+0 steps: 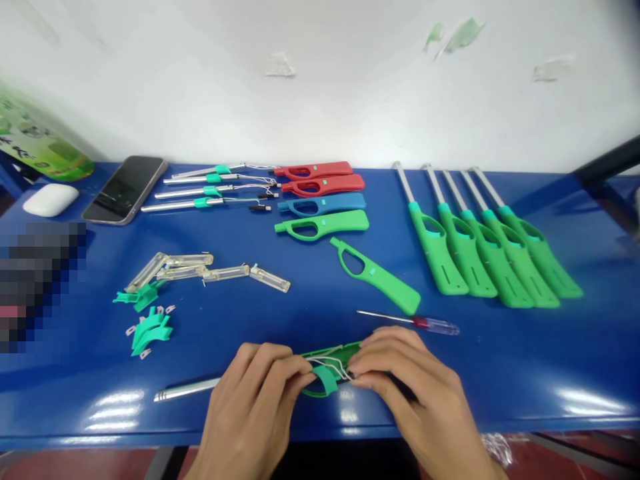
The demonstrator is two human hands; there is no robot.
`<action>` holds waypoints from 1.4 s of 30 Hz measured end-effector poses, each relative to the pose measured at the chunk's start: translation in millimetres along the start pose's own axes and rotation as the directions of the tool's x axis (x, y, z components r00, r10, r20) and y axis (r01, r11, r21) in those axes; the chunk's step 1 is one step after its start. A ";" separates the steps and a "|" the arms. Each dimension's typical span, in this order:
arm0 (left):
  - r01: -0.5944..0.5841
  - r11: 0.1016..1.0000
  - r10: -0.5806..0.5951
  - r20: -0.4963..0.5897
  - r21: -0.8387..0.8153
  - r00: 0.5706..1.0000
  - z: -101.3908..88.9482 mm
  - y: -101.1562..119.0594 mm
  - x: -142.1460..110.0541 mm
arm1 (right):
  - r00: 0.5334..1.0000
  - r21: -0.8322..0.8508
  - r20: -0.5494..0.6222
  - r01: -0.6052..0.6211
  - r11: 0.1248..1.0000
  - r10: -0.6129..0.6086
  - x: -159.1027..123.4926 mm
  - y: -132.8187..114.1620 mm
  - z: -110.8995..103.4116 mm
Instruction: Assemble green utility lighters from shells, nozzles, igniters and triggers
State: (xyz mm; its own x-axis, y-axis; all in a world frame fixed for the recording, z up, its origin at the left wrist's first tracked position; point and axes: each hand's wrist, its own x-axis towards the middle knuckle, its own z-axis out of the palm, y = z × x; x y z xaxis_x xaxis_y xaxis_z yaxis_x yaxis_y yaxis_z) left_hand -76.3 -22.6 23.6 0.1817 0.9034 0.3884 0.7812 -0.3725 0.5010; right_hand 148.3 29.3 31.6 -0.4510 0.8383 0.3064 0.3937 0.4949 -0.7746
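Note:
Near the table's front edge lies an opened green lighter casing point(325, 388), with white wires point(327, 362) running through it and a teal trigger piece in its loop. My left hand point(255, 393) is closed on the casing's left part, thumb and fingertips pinching beside the wires. A silver lighter tube point(187, 389) sticks out to the left from under that hand. My right hand point(413, 387) pinches at the right end of the wires over the casing; its fingertips partly hide what they hold. Just beyond it rests a screwdriver point(425, 324) with a clear and red handle.
Several assembled green lighters point(445, 260) lie at right. Loose casing halves point(325, 183) in red, blue and green sit mid-table, beside metal tubes point(195, 192) with wires. Clear fuel tanks point(225, 272) and teal triggers point(150, 330) lie left. A phone point(125, 190) and bottle stand further back.

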 end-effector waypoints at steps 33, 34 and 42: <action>-0.022 1.000 0.022 -0.031 -0.006 0.999 0.6 -0.2 -4.3 | 0.999 -0.119 0.043 0.037 0.992 -0.032 -8.9 2.4 -1.2; -0.024 1.000 0.023 -0.026 -0.006 0.999 0.5 -0.8 -4.9 | 0.998 -0.127 0.045 0.041 0.991 -0.035 -9.8 2.9 -1.0; -0.020 0.999 0.020 -0.005 0.027 1.000 1.9 -3.7 -7.6 | 0.995 -0.210 0.069 0.080 0.974 -0.067 -13.2 1.2 -1.6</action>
State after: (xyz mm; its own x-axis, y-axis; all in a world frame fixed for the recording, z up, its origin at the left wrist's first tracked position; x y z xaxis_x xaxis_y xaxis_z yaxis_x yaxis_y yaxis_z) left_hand -79.4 -27.7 17.3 0.1940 0.8948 0.4022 0.7930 -0.3843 0.4726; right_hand 156.1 19.1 27.4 -0.5306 0.7854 0.3188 0.5156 0.5976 -0.6140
